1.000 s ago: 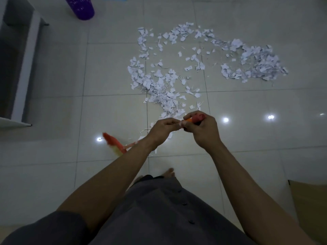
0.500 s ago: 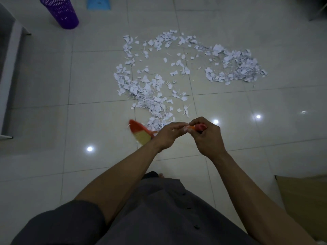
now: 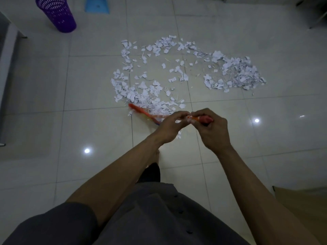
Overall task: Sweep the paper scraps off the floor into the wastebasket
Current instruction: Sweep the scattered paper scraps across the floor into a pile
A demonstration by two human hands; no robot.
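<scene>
White paper scraps (image 3: 141, 92) lie scattered in a ring on the tiled floor, with a denser heap (image 3: 237, 73) at the right. I hold a broom by its orange-red handle: my left hand (image 3: 169, 126) grips it lower down and my right hand (image 3: 210, 128) grips the handle's end. The broom's orange head (image 3: 141, 110), blurred, touches the near edge of the scraps. The purple mesh wastebasket (image 3: 56, 15) stands upright at the far left, well apart from the scraps.
A light blue dustpan (image 3: 97, 5) lies on the floor at the top, right of the wastebasket. White furniture (image 3: 7, 55) lines the left edge. A brown cardboard piece (image 3: 300, 200) sits at the lower right. Dark furniture legs (image 3: 315, 13) stand at the top right.
The broom head has swung from the bare floor at the left forward into the near edge of the scraps. My view has tilted up, showing more of the wastebasket and dustpan.
</scene>
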